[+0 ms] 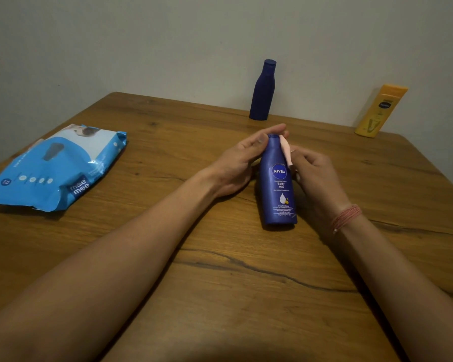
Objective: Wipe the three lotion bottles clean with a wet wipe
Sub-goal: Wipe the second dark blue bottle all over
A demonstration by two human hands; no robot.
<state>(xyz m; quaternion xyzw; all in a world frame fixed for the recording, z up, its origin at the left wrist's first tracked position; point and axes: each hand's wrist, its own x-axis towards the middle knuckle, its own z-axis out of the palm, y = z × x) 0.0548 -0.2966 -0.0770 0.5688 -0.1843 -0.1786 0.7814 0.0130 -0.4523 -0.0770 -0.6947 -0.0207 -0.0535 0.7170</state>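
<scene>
Nivea bottle (279, 178): upright, smooth blue plastic | left hand (242, 163) grips cap | right hand (317, 173) pinches wipe (285, 150) at 1 o'clock | wipe pack (53, 165): glossy, 9 o'clock

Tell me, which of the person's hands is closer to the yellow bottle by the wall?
The right hand. It holds a wipe against the Nivea bottle, on the side toward the yellow bottle. The left hand steadies the Nivea bottle's top from the far side.

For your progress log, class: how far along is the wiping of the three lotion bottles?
Nothing shows as finished. In hand: the left hand steadies the Nivea bottle near its cap while the right hand holds a wipe against it. Left: the dark blue bottle and yellow bottle stand untouched by the wall.
</scene>
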